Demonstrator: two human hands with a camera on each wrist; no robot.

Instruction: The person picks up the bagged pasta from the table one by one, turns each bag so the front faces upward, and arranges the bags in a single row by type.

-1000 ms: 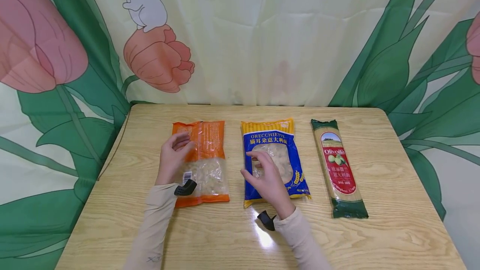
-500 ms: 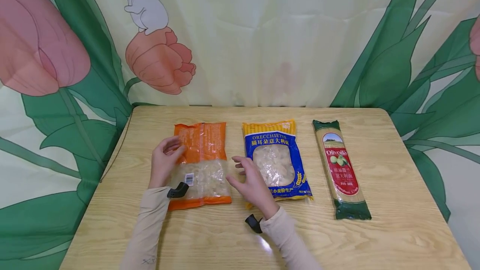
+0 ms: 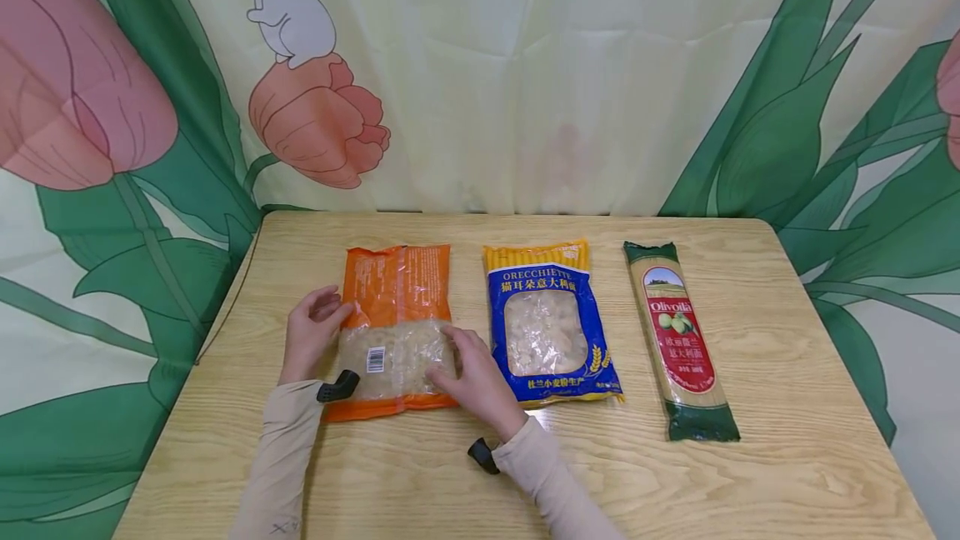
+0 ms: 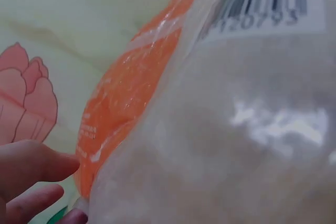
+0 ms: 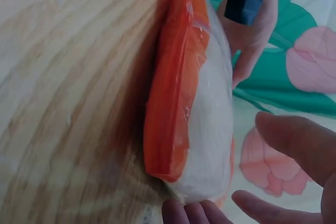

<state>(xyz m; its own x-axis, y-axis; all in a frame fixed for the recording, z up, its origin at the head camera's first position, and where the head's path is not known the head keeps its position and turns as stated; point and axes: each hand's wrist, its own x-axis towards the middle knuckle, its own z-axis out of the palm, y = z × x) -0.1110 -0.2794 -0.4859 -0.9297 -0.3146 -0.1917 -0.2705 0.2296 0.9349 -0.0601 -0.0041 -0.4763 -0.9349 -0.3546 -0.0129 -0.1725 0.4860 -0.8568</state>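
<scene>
An orange and clear plastic bag of pale pasta (image 3: 401,286), barcode side up, lies flat at the left of the table in the head view. My left hand (image 3: 311,333) is at the bag's left edge, fingers loosely bent. In the left wrist view its fingers (image 4: 39,162) come up against the orange side; whether they press on it is hard to tell. At the lower right side of the same bag is my right hand (image 3: 480,377). The right wrist view has its thumb and fingers (image 5: 296,137) spread apart, with fingertips close to the bag's end.
A blue and yellow orecchiette bag (image 3: 547,332) lies just right of my right hand. Farther right is a long green-ended spaghetti pack (image 3: 678,336). The wooden table (image 3: 795,407) ends at a flower-printed curtain (image 3: 585,107) behind.
Both hands have moved left. My right hand went from over the blue bag to the orange bag's right side; my left hand drew back from over the orange bag to its left edge.
</scene>
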